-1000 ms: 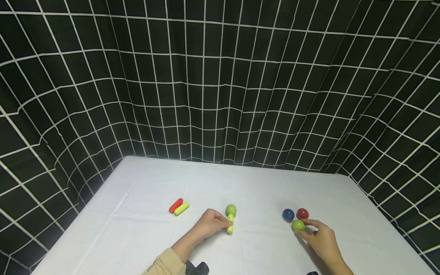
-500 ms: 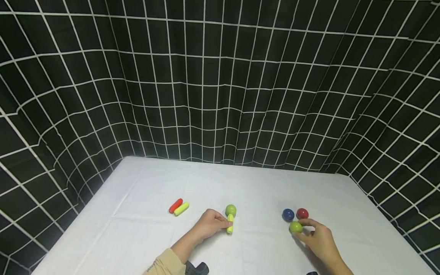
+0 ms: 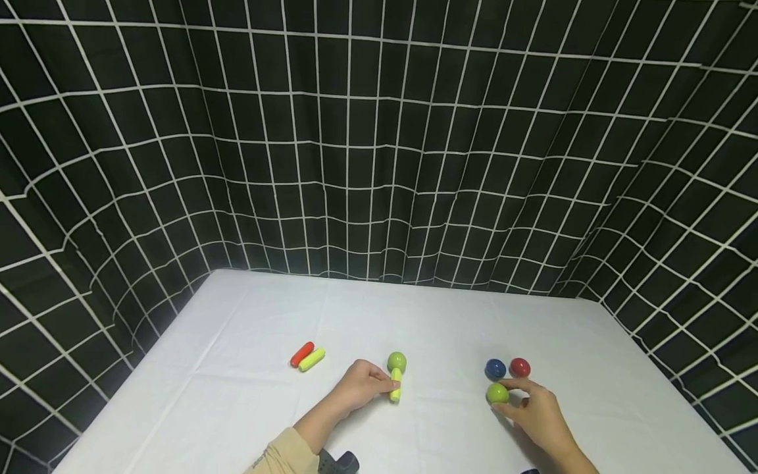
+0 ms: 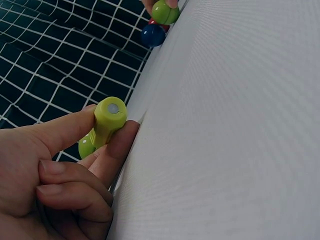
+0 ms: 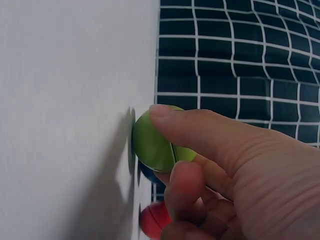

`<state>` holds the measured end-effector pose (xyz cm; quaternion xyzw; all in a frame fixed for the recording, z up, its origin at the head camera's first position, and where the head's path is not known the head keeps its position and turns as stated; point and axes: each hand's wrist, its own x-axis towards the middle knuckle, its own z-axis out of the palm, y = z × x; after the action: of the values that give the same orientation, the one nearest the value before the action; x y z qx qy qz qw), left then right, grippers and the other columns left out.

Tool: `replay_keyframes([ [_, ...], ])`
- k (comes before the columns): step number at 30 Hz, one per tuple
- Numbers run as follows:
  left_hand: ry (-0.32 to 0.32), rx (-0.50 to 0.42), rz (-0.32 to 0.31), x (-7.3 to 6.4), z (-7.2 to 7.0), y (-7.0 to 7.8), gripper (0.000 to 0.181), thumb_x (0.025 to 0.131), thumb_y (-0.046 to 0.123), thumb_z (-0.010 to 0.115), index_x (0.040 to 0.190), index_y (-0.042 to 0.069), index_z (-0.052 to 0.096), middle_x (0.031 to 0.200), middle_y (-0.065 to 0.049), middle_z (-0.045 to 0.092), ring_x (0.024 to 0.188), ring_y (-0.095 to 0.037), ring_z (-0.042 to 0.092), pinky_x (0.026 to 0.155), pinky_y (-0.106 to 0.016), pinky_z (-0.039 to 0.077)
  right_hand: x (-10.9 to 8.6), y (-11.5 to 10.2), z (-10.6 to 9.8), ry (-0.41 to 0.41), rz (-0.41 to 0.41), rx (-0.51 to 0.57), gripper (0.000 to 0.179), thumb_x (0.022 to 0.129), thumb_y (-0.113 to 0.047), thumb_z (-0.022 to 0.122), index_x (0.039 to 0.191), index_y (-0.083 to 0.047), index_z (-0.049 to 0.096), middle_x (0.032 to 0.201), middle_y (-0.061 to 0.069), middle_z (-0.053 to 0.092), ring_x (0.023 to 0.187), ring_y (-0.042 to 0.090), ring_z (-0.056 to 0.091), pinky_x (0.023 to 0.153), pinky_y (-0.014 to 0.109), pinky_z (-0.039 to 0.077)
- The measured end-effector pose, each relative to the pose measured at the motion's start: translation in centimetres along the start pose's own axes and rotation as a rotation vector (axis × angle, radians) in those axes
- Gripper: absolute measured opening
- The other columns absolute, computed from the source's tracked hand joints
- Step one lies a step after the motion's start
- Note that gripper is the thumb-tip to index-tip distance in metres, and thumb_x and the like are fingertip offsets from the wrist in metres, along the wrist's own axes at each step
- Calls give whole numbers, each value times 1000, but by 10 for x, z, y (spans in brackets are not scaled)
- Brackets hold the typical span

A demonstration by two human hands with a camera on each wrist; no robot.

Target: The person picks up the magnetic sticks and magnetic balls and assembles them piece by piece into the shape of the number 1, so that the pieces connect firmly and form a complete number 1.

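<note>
Low in the frame, a yellow stick (image 3: 395, 376) is pinched by the left hand (image 3: 359, 387) at centre; at right, a green ball (image 3: 497, 394) is pinched by the right hand (image 3: 535, 411). Positioning seems in hand; next, steady pinches seem called for.

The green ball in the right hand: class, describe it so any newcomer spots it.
On the white table, look right of centre. The green ball is pinched by the right hand, nearer the camera than the blue ball and red ball. Its colour separates it from those two, and no yellow-green stick adjoins it, unlike the other green ball.
</note>
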<state>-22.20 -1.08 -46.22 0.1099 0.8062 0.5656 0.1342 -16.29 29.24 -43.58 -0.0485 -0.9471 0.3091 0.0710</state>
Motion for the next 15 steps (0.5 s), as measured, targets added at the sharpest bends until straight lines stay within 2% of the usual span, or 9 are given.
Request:
replay_keyframes([
  [8,-1,-8,4,1,0,-2,24,77,26,74,77,2,70,65,-1,64,69,-12,54,64,-25,43,-2,-11,11,-18,9,32,46,69,-12,79,111,-1,63,105,15,66,45,7,47,43,20,40],
  [15,-6,-4,7,0,-2,-1,23,77,26,74,77,3,70,67,-4,67,70,-14,55,66,-27,41,-4,-20,22,-16,4,69,44,69,-12,80,109,-5,64,91,6,67,44,6,43,42,19,37],
])
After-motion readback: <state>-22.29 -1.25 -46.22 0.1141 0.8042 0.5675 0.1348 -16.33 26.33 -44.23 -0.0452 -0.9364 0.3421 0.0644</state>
